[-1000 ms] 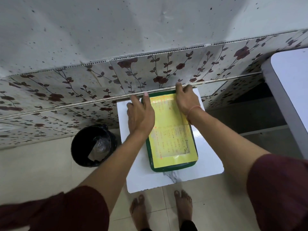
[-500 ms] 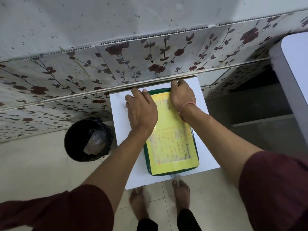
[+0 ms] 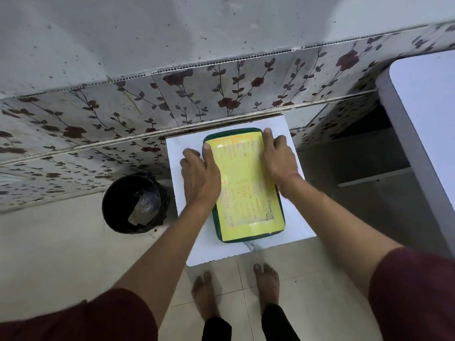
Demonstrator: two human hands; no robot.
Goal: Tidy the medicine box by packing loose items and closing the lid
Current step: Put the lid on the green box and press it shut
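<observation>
The medicine box (image 3: 246, 193) is a dark green rectangular box with a yellow printed label covering its lid. It lies flat with the lid down on a small white table (image 3: 192, 244) against the wall. My left hand (image 3: 200, 178) rests on the box's left edge, thumb on the lid and fingers down the side. On the right edge sits my right hand (image 3: 278, 158), its fingers curled over the far right corner. Both hands press or grip the box. No loose items are visible outside it.
A black bin (image 3: 135, 203) with a crumpled wrapper inside stands on the floor left of the table. A wall with floral tiles (image 3: 221, 94) runs right behind the table. A larger white table (image 3: 423, 114) is at the right. My bare feet (image 3: 236, 289) stand at the table's front edge.
Both hands have slid back from the box's far end toward its sides, so the far edge of the lid now shows. The box stays in place.
</observation>
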